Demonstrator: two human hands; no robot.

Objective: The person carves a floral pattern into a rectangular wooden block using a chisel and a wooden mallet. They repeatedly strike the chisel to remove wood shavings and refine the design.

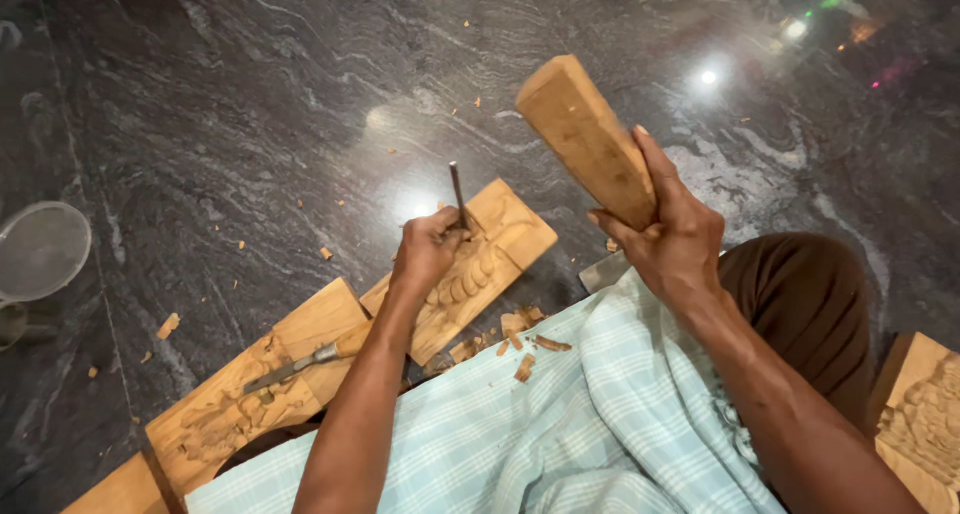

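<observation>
Left grip (428,249) closed around a thin metal chisel (459,196), right grip (665,236) clenched on a raised wooden mallet (587,139).

Chisel tip meets the carved wooden panel (478,267) just under the left fist, on the dark stone floor (250,104). To my eye, a skewed blow could catch the knuckles or split the carving; the panel looks unclamped, so it might skid. No packages, labels or signs anywhere nearby.

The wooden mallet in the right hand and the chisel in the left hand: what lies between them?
In the head view, only bare dark stone floor shows between the raised wooden mallet and the upright chisel; below the gap lies the carved wooden panel.
</observation>
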